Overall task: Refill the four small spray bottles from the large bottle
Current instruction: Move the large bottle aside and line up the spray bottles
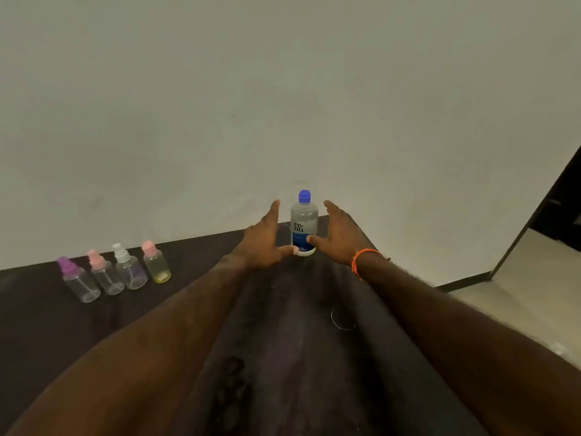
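The large clear bottle, with a blue cap and a blue-and-white label, stands upright at the back of the dark table by the wall. My left hand and my right hand flank it with fingers straight; both thumbs reach the bottle's lower part. At the left stand the small spray bottles in a row: a purple-topped one, a pink-topped one, a white-topped one and a yellowish one with a pink cap. All are capped and upright.
A plain wall rises right behind the table. The table's right edge drops to a light floor, with a dark door frame beyond. A faint ring mark lies on the tabletop.
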### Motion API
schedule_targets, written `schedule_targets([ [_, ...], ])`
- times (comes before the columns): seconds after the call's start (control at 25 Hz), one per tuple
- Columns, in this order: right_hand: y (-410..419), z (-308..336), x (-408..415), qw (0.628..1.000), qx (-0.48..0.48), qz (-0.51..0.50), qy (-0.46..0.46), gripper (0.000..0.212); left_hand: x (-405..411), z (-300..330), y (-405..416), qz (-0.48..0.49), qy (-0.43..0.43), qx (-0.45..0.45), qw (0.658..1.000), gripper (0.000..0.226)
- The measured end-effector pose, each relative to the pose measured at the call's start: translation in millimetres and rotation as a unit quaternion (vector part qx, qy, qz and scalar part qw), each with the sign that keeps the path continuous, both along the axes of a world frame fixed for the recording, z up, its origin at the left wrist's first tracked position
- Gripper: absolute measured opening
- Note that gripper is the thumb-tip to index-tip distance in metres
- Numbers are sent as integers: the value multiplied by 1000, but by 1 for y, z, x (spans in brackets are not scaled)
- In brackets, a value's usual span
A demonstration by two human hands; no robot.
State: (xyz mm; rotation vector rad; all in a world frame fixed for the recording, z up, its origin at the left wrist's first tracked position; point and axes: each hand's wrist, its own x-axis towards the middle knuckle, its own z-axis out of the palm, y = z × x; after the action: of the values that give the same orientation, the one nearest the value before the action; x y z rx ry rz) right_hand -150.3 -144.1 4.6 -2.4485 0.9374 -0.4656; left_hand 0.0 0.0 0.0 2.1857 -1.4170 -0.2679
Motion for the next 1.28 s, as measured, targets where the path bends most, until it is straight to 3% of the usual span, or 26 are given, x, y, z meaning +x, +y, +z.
schedule_targets([
  [0.12, -7, -7, 13, 995, 77, 32, -56, 85, 2, -10, -20, -30, 97, -49, 994, 106],
  [0.28, 1, -9, 12, 991, 95, 48, -84, 67, -8, -12, -24, 5, 141, -127, 982, 82],
  [0.76, 88, 40, -96, 988, 93, 84, -92, 64, -97, 51, 79, -64, 100, -142, 983, 74],
  [0.88, 116, 46, -131, 986, 100, 97, -95, 63, -126, 60, 110, -73, 96, -135, 984, 81],
  [1.12, 166, 37, -185, 982, 125, 96, -106, 64, -169, 43, 148, -56, 69, -111, 990, 89],
  [1.28, 183, 17, -204, 982, 142, 95, -84, 65, -189, 21, 163, -48, 54, -91, 993, 70],
])
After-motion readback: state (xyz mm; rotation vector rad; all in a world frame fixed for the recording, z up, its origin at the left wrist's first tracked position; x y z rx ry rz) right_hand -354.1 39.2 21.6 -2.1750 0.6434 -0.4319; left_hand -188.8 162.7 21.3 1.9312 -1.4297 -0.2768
